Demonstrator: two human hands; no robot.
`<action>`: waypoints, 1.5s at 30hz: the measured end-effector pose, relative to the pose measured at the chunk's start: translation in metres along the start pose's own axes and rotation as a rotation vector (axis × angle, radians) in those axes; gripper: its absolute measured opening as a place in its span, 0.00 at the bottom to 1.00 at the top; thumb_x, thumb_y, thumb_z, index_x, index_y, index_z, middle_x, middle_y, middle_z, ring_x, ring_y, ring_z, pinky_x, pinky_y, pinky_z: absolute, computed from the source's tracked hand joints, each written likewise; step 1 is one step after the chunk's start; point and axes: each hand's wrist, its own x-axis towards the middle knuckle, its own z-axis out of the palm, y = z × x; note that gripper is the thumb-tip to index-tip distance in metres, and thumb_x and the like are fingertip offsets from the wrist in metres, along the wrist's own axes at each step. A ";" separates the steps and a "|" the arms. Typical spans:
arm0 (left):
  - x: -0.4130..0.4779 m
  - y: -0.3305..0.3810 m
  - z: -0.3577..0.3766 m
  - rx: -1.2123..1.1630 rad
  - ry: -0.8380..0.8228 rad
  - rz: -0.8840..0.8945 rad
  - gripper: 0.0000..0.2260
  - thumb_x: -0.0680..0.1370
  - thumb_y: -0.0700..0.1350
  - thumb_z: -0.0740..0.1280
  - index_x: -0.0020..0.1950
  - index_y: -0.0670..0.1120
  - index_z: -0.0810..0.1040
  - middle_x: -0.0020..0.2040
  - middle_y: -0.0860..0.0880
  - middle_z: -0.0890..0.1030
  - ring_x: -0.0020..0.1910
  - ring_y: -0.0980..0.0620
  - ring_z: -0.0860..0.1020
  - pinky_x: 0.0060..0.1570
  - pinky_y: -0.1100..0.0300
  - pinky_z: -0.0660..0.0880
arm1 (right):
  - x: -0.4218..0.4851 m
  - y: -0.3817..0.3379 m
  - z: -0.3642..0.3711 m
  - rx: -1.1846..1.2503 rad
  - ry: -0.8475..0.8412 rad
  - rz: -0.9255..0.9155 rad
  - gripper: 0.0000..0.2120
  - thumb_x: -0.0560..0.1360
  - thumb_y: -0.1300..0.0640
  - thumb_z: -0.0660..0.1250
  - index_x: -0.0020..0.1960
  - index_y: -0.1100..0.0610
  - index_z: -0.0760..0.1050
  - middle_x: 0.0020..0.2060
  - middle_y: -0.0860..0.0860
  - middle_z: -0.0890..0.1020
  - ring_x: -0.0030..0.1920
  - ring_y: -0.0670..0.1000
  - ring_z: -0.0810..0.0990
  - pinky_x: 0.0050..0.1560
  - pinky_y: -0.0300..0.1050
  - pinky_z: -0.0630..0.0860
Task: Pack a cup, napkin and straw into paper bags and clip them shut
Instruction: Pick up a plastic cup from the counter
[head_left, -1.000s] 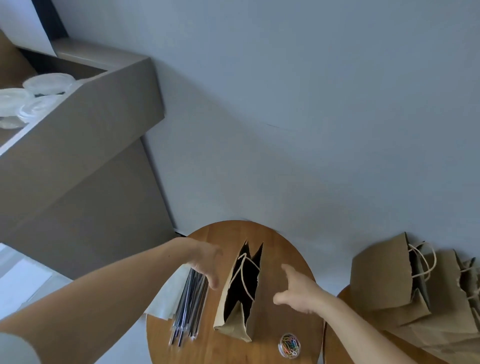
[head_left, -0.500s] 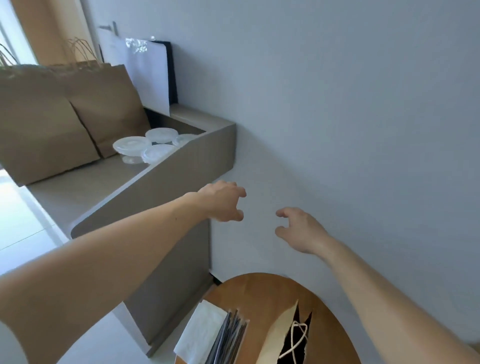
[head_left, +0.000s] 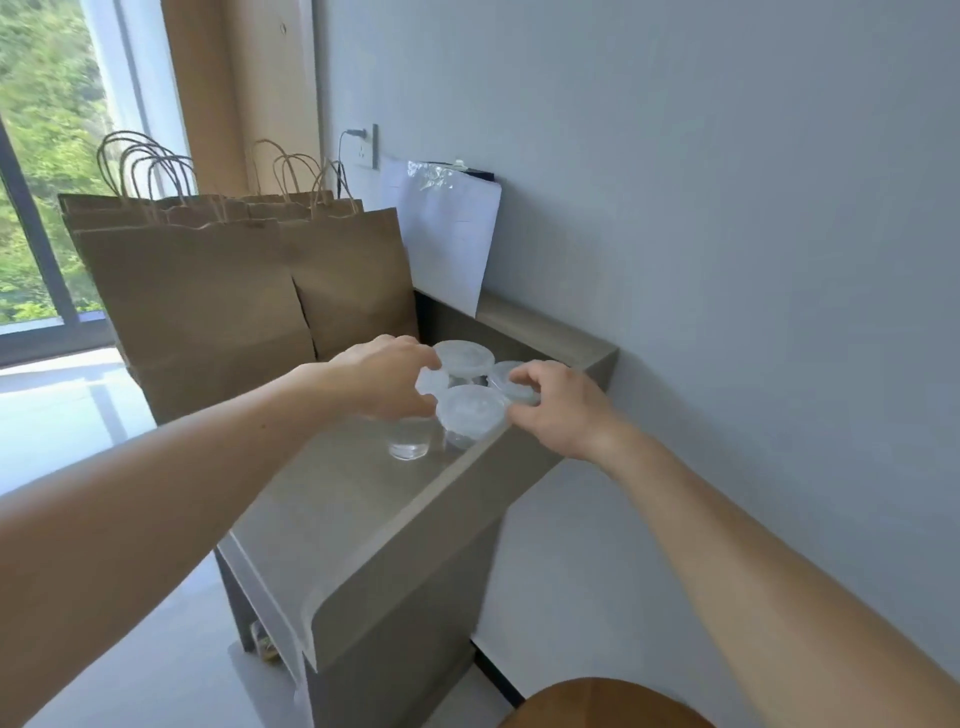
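Daylight floods in from the window (head_left: 41, 182) in the upper left, blowing out the floor (head_left: 57, 410) beneath it into white glare. The wall (head_left: 727, 260) at right is evenly, coolly lit. The left hand (head_left: 384, 384), right hand (head_left: 558, 410) and cups (head_left: 470, 410) are motion-blurred (edges indistinct). The wide lens stretches the forearms at the bottom corners.

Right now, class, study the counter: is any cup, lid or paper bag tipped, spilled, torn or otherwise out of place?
Nothing stands out. The lidded clear cups stand upright together on the grey counter, lids on, no spill visible; the brown paper bags stand upright behind them.
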 end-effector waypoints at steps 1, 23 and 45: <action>0.001 -0.018 0.000 0.004 -0.012 -0.020 0.22 0.76 0.57 0.65 0.70 0.57 0.69 0.66 0.55 0.71 0.65 0.49 0.70 0.50 0.54 0.71 | 0.016 -0.012 0.008 -0.018 -0.020 -0.012 0.25 0.75 0.50 0.66 0.70 0.53 0.71 0.68 0.50 0.75 0.67 0.51 0.73 0.65 0.47 0.70; 0.028 -0.143 0.022 -0.060 -0.064 -0.034 0.26 0.75 0.57 0.66 0.73 0.54 0.67 0.69 0.52 0.70 0.66 0.48 0.70 0.60 0.53 0.72 | 0.155 -0.071 0.082 -0.243 -0.455 -0.085 0.50 0.60 0.42 0.79 0.76 0.42 0.57 0.70 0.46 0.68 0.69 0.53 0.68 0.65 0.51 0.70; 0.039 0.055 -0.027 -0.118 0.120 0.292 0.25 0.75 0.58 0.67 0.71 0.54 0.71 0.67 0.53 0.72 0.63 0.49 0.74 0.55 0.56 0.71 | -0.022 -0.006 -0.105 0.089 0.236 0.087 0.43 0.59 0.41 0.78 0.71 0.44 0.66 0.66 0.48 0.69 0.66 0.49 0.70 0.64 0.50 0.71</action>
